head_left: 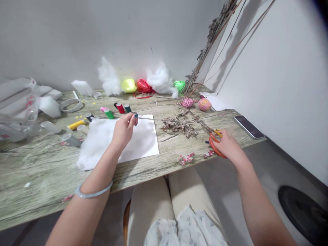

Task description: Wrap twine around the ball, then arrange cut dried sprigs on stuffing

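My left hand (126, 128) pinches the thin stem of a dried flower sprig (179, 125), whose brown, leafy end stretches right over the table. Under that hand lies a white sheet (143, 143) with a layer of white cotton fluff (96, 136) on its left part. My right hand (228, 145) grips orange-and-yellow-handled scissors (214, 145). Their blades point up and left, next to dried twigs beyond the sprig; whether they touch a twig I cannot tell. Small pink flower bits (186, 158) lie near the table's front edge.
Thread spools (109, 114) stand and lie left of centre, near a tape roll (71, 105). Along the wall are cotton tufts (160, 79) and a red yarn bundle (145, 86). A phone (249, 126) lies at the right edge. Tall dried stems (205, 51) lean in the corner.
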